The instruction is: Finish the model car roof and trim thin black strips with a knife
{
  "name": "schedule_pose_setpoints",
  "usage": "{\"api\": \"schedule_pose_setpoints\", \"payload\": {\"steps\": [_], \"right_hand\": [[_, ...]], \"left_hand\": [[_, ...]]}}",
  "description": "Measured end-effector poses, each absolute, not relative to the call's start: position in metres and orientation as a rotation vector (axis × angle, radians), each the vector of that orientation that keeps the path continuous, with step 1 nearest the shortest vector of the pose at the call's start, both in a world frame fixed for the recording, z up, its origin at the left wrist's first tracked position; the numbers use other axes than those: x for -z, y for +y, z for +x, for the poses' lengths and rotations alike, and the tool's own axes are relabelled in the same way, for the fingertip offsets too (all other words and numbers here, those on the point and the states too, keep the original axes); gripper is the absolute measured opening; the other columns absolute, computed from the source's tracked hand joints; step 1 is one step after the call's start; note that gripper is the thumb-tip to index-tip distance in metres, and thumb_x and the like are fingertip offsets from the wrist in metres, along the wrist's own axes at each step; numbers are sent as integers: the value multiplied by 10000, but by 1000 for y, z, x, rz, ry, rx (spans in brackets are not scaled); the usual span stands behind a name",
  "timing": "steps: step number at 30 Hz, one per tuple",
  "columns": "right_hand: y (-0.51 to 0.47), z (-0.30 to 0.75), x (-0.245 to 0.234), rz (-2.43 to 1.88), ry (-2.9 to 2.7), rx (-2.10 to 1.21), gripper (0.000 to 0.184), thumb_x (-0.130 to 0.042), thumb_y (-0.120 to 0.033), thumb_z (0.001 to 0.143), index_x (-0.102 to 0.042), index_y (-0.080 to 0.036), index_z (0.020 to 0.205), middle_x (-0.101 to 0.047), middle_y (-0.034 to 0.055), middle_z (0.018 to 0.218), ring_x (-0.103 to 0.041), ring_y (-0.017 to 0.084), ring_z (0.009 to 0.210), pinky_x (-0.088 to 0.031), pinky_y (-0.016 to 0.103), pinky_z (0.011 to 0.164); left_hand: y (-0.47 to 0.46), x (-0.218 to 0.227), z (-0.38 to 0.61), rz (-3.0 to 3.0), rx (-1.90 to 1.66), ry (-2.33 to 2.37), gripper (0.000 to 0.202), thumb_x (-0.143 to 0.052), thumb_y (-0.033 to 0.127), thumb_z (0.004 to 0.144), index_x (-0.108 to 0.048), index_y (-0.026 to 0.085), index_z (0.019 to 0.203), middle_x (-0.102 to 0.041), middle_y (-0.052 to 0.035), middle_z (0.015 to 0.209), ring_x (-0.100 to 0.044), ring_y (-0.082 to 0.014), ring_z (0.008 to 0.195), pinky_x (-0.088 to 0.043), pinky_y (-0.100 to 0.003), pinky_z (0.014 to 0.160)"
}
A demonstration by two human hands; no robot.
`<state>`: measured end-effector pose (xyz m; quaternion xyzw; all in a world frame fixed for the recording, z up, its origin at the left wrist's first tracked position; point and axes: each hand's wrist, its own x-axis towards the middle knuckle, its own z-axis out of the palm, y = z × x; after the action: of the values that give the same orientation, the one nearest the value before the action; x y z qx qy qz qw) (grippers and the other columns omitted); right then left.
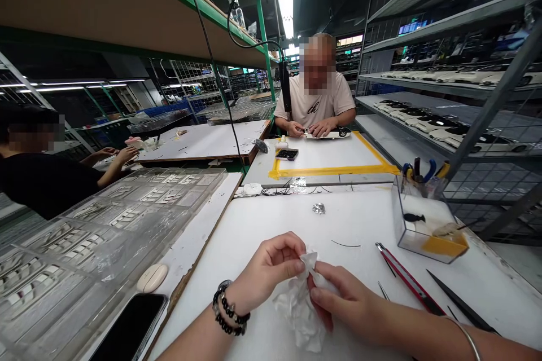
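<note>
Over the white tabletop point(254, 214), my left hand point(275, 265) pinches the upper part of a crumpled white tissue point(298, 313) between thumb and fingers. A beaded bracelet point(231, 310) circles that wrist. From the other side, my right hand point(342, 296) grips the same tissue, its thumb and fingers closed close to the left fingertips. The loose end of the tissue hangs down toward the table below both hands. Whether anything small is wrapped inside the tissue cannot be seen. Beside my right forearm lie a red utility knife point(409, 279) and dark pointed tweezers point(459, 299).
A clear box point(427, 231) of tools stands at right. Small silver pieces point(318, 208) lie ahead. At left are a phone point(129, 327), a beige oval case point(152, 278) and a compartment tray point(127, 217). A co-worker point(315, 90) handles a model car opposite; racks point(440, 124) hold more cars.
</note>
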<state>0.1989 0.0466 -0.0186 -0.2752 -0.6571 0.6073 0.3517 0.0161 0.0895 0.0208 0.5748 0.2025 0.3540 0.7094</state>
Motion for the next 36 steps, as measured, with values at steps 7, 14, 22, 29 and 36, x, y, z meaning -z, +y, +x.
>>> {"api": "schedule_pose_setpoints", "payload": {"steps": [7, 14, 22, 29, 36], "right_hand": [[45, 198, 17, -734, -1689, -1579, 277, -458, -430, 904, -477, -168, 815, -519, -18, 554, -486, 122, 548, -396, 264, 612], [46, 197, 18, -751, -1656, -1580, 289, -471, -444, 896, -474, -166, 815, -522, -21, 536, -494, 121, 525, -392, 263, 599], [46, 198, 19, -712, -1631, -1613, 265, -482, -420, 901, -487, -163, 836, -522, -27, 546, -494, 107, 519, -384, 236, 565], [47, 197, 19, -730, -1641, -1588, 280, -491, -432, 894, -497, -157, 840, -518, -26, 526, -492, 107, 514, -393, 232, 562], [53, 191, 34, -713, -1574, -1652, 418, -523, -565, 824, -464, -152, 855, -462, -41, 525, -425, 78, 444, -340, 190, 446]], "left_hand": [[87, -18, 18, 1321, -833, 445, 110, -649, 225, 821, -561, 159, 820, -457, -9, 830, -443, -102, 748, -366, -222, 686], [87, -17, 16, 1338, -842, 480, 139, -633, 269, 837, -533, 172, 831, -452, -9, 816, -427, -107, 739, -351, -227, 671], [87, -17, 16, 1376, -860, 477, 146, -626, 282, 842, -530, 173, 823, -431, -9, 841, -412, -110, 755, -344, -235, 686], [87, -16, 16, 1372, -869, 483, 161, -620, 304, 843, -524, 175, 832, -424, -7, 843, -404, -111, 742, -339, -245, 683], [87, -18, 16, 1325, -908, 500, 195, -637, 324, 824, -511, 178, 795, -417, -7, 832, -413, -118, 748, -347, -246, 686]]}}
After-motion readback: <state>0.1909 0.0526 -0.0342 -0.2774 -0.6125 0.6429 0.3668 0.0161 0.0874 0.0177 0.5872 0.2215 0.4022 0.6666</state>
